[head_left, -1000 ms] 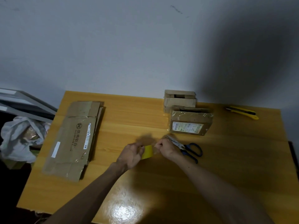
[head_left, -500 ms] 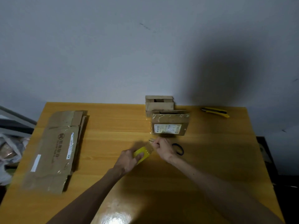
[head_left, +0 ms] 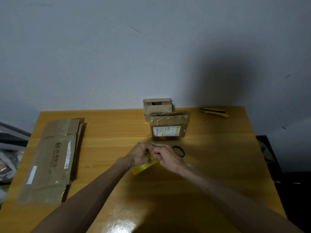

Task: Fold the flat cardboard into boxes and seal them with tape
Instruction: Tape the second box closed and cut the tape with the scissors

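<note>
Yellow tape [head_left: 143,167]: held low over the middle of the table, between the 2 hands; a flat yellow face is seen below the knuckles, tilted up to the right. Whether it touches the table cannot be told.
Left hand [head_left: 139,153]: the grip is curled and pinched on the upper edge of the yellow tape, with the fingertips brought against those of the other hand.
Right hand [head_left: 165,156]: the grip is likewise curled and pinched on the same upper edge, with the knuckles turned up.
Scissors [head_left: 183,152]: laid on the table just behind the right hand and largely hidden by it; 1 dark blue handle loop is shown to the right and a blade tip above the fingers.
Taped box [head_left: 168,126]: set behind the hands, folded and sealed under glossy clear tape, with a white label on its near face.
Open box [head_left: 157,106]: placed touching the back of the taped box, against the wall, with a gap seen between its top flaps.
Flat cardboard [head_left: 55,157]: stacked unfolded along the left side of the table, well apart from the hands, with print and white stickers on the top sheet.
Utility knife [head_left: 214,112]: yellow and black, laid at the far right corner.
Table [head_left: 218,157]: glossy yellow wood, pushed against a pale wall [head_left: 101,56].
</note>
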